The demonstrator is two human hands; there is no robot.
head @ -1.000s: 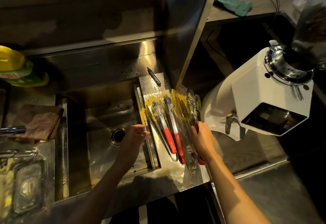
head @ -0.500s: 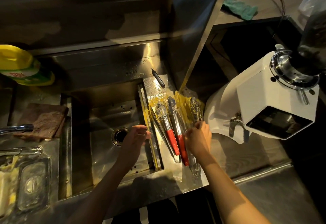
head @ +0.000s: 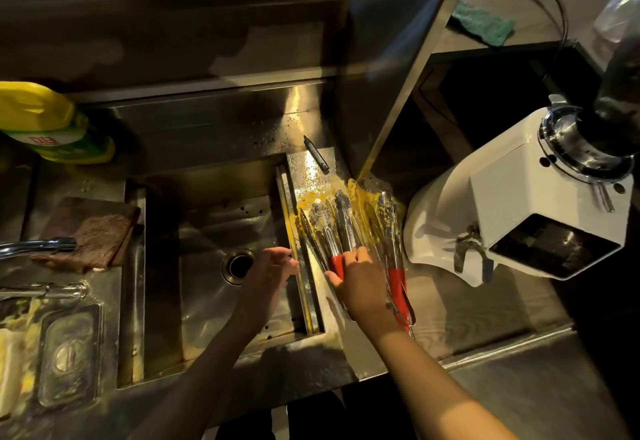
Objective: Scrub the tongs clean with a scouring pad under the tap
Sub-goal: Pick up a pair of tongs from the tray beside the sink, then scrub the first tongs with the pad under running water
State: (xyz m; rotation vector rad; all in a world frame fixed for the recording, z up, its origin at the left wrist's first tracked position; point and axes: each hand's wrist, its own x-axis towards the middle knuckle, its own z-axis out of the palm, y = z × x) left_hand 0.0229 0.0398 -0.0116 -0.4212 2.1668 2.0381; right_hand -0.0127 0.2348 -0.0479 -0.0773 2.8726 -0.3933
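We see a yellow and green bottle (head: 52,124) at the far left of the worktop (head: 485,308), its label carrying red characters too blurred for us to read; no other writing shows. The tongs (head: 341,228), several pairs with steel arms and red grips, lie fanned on the steel ledge just right of the sink (head: 207,231), their tips smeared with yellow residue that also coats the ledge. Our right hand (head: 360,287) rests on the red grips of the left pairs, fingers curled over them, though we cannot tell whether it truly grips 1. Our left hand (head: 270,273) hovers over the right edge of the sink, fingers loosely half-curled and holding nothing. A brown scouring pad (head: 93,235) lies left of the sink, beside the tap (head: 38,245) spout. A dark marker (head: 316,158) lies on the ledge beyond the tongs. A white machine (head: 519,204) stands right of the tongs, close against them, and a green cloth (head: 485,25) lies at the far right.
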